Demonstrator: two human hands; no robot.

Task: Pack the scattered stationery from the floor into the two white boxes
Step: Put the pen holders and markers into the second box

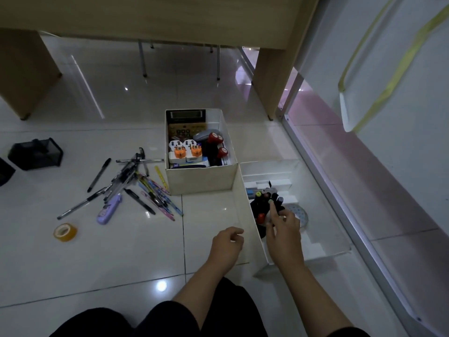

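Two white boxes stand on the tiled floor. The far box point(201, 177) holds a calculator, orange-and-white items and red punches. The near box point(245, 210) on the right holds black markers point(263, 204) and white packets. My right hand point(284, 229) reaches into the near box, its index finger stretched out onto the markers, nothing gripped. Just left of that box hovers my left hand point(227, 244), fingers loosely curled and empty. A pile of pens and pencils point(136, 183) lies left of the far box, with a purple case point(109, 209) and a roll of yellow tape point(65, 232).
A black mesh holder point(36, 154) sits at the far left on the floor. Wooden desk legs point(269, 81) stand behind the boxes, and a glass partition frame point(340, 203) runs along the right. My dark-clothed knees point(170, 322) fill the bottom edge.
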